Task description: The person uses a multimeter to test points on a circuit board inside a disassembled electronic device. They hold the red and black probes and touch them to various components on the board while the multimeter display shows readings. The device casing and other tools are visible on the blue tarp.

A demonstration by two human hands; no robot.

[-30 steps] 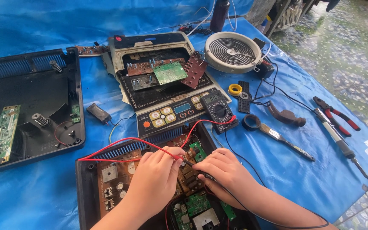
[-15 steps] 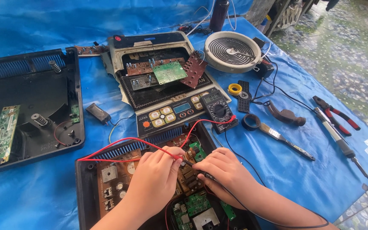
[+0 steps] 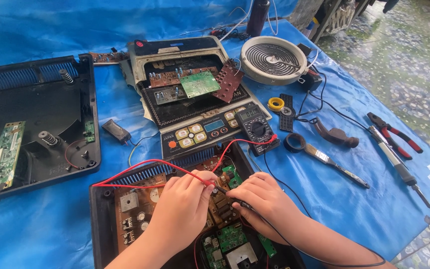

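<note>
At lower centre I see my left hand [image 3: 182,211] with fingers pinching the red probe lead [image 3: 140,167], and my right hand [image 3: 265,199] with fingers pinching the black probe [image 3: 232,199], both over the brown circuit board [image 3: 135,209] inside the open black appliance casing [image 3: 98,224]; the black multimeter [image 3: 256,127] lies just above.

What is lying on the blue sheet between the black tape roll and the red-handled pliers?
In the head view, a hammer lies between the black tape roll and the red-handled pliers, beside a soldering iron.
</note>
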